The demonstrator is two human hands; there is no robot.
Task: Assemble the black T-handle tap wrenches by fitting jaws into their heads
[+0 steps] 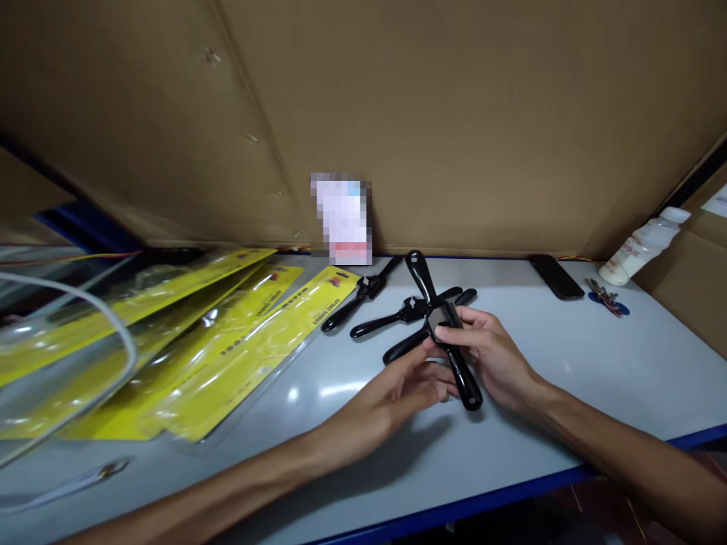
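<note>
Near the table (596,363) front edge, both hands (448,371) clasp a black tool (448,333).

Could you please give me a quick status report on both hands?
Left hand and right hand both grip black tool. Similar tools lie just behind.

Two bare forearms, sleeveless, no rings or watch.
</note>
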